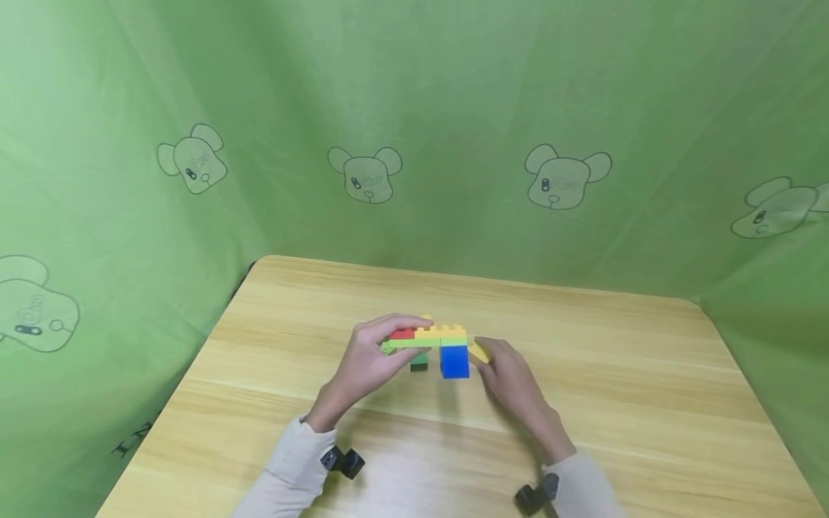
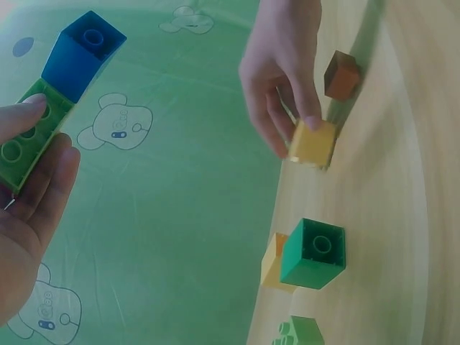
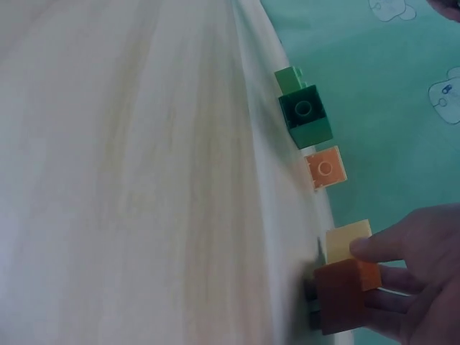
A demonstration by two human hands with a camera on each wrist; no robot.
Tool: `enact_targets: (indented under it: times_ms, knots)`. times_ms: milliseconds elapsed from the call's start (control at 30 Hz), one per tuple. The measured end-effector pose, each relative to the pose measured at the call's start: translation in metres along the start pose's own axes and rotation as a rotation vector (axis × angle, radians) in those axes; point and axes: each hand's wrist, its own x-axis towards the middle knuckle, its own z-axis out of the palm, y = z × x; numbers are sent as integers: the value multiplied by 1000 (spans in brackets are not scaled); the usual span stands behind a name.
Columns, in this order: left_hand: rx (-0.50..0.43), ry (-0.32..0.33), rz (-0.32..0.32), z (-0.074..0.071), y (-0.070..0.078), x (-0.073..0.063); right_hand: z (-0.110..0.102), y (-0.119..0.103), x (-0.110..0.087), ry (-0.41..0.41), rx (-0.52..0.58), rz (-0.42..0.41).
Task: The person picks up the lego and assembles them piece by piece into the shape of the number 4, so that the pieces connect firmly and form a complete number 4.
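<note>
My left hand holds a joined toy-brick piece above the table. Its light green underside lies between thumb and fingers, a red brick and a yellow brick sit on top, and a blue brick hangs below the right end. To the right of that, my right hand pinches a separate yellow brick between thumb and fingers. A brown-orange brick stands near the right hand; in the right wrist view it partly covers the pinched brick.
On the wooden table beyond the hands are a dark green brick, another yellow-orange brick beside it, and a light green brick. Green cloth with printed animal heads surrounds the table's back and sides.
</note>
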Motion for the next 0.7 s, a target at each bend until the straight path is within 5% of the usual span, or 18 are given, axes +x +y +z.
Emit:
enact_targets:
  times_ms: [133,400,700]
  knots:
    - [0,2,14,-1,0,0,-4,-5,-3,40,43,0]
    - [6,5,5,-2,-2,0,-15,-24,-19,34,359,50]
    - [7,78,-8,-2,-5,1,-16,-49,-39,-8,667,82]
